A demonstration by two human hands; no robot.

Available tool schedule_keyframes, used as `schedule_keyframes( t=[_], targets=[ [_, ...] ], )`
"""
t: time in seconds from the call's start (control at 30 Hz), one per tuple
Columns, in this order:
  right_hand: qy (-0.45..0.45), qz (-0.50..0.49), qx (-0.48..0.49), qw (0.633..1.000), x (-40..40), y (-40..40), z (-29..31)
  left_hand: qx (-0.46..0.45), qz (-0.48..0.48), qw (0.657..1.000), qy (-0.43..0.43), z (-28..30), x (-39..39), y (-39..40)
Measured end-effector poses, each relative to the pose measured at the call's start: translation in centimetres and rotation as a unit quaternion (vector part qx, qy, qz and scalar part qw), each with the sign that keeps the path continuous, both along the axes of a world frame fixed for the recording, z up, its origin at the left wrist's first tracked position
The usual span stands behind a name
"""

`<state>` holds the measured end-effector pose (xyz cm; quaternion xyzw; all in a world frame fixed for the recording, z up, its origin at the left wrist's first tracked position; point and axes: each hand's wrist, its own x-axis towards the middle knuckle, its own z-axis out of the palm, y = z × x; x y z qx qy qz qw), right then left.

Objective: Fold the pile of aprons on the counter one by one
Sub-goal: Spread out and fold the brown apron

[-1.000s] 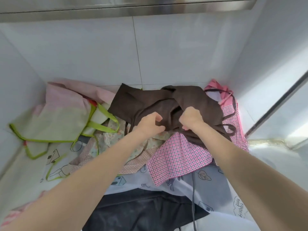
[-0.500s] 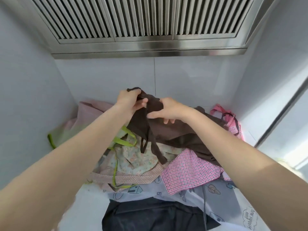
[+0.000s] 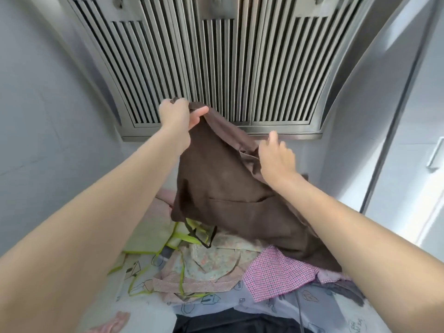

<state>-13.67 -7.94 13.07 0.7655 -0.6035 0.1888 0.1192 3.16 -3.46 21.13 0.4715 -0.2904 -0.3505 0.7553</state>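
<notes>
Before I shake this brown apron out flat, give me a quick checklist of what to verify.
1. Left hand grips the top edge of the brown apron: ok.
2. Right hand has a firm hold too: cannot tell, its fingers lie against the cloth, the grip itself is hidden.
3. Apron lifted free of the pile: not ok, its lower part lies across the pink checked apron.
4. Straps untangled: not ok, a dark strap dangles onto the green-trimmed apron.
5. Headroom above: not ok, the left hand is already up by the range hood.
</notes>
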Motion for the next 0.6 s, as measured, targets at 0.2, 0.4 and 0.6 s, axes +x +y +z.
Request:
schedule_keyframes(
  t=[0.2, 0.4, 0.6],
  targets=[
    [-0.473, 0.046, 0.220, 0.852, -3.0, 1.0, 5.4, -0.014, -0.008, 0.999, 0.046, 3.6, 1.8, 1.8],
    [-0.639, 0.226, 0.496, 0.542, -0.2, 5.2, 8.9, -0.067, -0.078, 0.995, 0.006, 8.4, -2.8, 4.0],
    [-0.747, 0.248, 0.271, 0.555, 1.8, 5.1, 10.1, -0.163, -0.053, 0.981, -0.093, 10.8, -4.4, 5.7]
  ],
)
